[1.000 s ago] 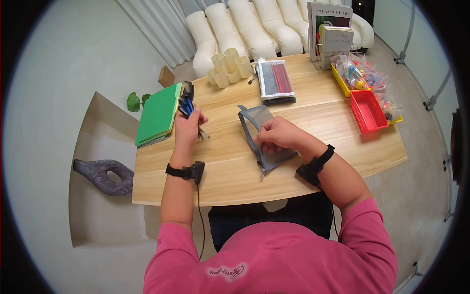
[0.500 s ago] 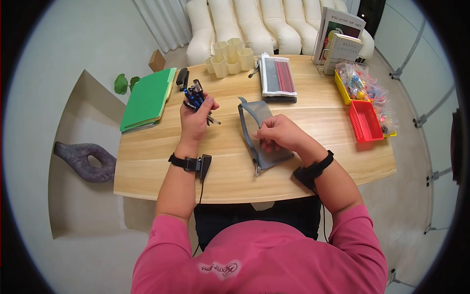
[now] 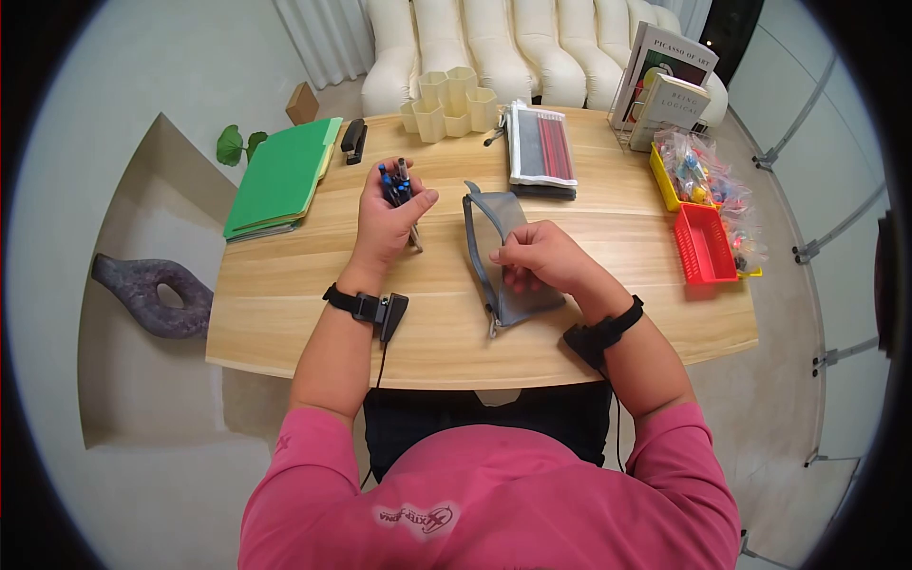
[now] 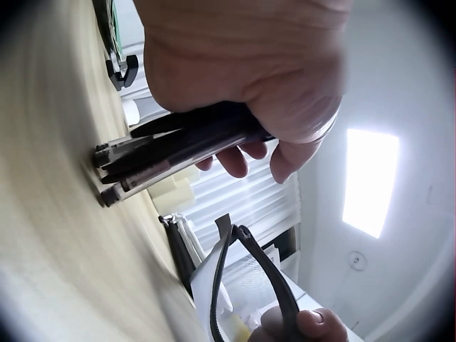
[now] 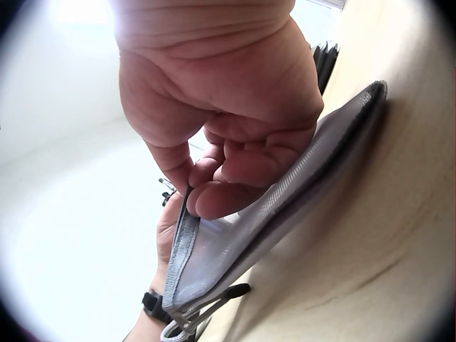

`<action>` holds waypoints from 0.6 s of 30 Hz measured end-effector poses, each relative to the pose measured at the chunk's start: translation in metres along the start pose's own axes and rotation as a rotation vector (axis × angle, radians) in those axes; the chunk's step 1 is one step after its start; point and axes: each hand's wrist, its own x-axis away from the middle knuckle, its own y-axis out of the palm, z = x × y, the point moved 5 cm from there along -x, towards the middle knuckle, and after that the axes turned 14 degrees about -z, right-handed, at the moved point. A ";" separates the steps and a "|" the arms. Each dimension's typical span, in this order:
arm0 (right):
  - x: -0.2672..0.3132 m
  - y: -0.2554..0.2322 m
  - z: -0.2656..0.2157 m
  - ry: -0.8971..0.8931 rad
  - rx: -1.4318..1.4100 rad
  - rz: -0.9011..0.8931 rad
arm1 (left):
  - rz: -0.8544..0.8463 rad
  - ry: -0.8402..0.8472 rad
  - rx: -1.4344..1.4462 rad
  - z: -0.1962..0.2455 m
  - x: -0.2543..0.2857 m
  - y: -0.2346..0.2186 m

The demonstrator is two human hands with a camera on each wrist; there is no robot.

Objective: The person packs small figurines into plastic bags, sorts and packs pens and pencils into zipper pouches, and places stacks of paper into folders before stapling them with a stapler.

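My left hand (image 3: 385, 220) grips a bundle of several pens (image 3: 399, 185), their ends jutting out past the palm. In the left wrist view the pens (image 4: 178, 146) slant low over the wood. To the right, a grey mesh zipper pouch (image 3: 532, 302) lies with its mouth spread apart. My right hand (image 3: 546, 255) pinches one edge of that mouth between thumb and fingers. The right wrist view shows the pinched zipper edge (image 5: 183, 249) and the dangling zipper pull (image 5: 231, 292). The left hand stands just left of the pouch, apart from it.
Green folders (image 3: 285, 180) and a black stapler (image 3: 353, 141) lie at the left. Toward the back are a cream hexagonal holder (image 3: 446, 106) and a white-edged pencil pouch (image 3: 541, 147). Books (image 3: 665, 71), a red basket (image 3: 703, 245) and a yellow basket (image 3: 665, 180) stand at the right.
My left hand has come away from the folders and stapler with the pens, toward the pouch, and turned so the pens tilt differently. The right hand keeps its pinch on the pouch edge.
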 end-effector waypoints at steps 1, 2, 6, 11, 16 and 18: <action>0.000 0.000 0.000 -0.002 0.000 0.003 | 0.002 0.000 0.002 0.002 0.000 0.002; 0.000 0.000 -0.001 -0.001 0.002 0.003 | -0.013 -0.004 -0.006 0.005 0.001 0.004; 0.001 0.000 -0.003 -0.007 0.001 0.007 | -0.045 -0.125 -0.103 -0.002 0.000 0.002; 0.002 0.000 -0.003 -0.017 -0.018 0.005 | -0.063 -0.001 -0.011 -0.003 -0.001 0.004; 0.002 0.001 -0.005 -0.059 -0.080 0.004 | -0.077 -0.059 -0.092 -0.007 0.000 0.002; 0.002 0.001 -0.005 -0.066 -0.083 0.005 | -0.027 -0.205 -0.046 -0.016 0.001 -0.001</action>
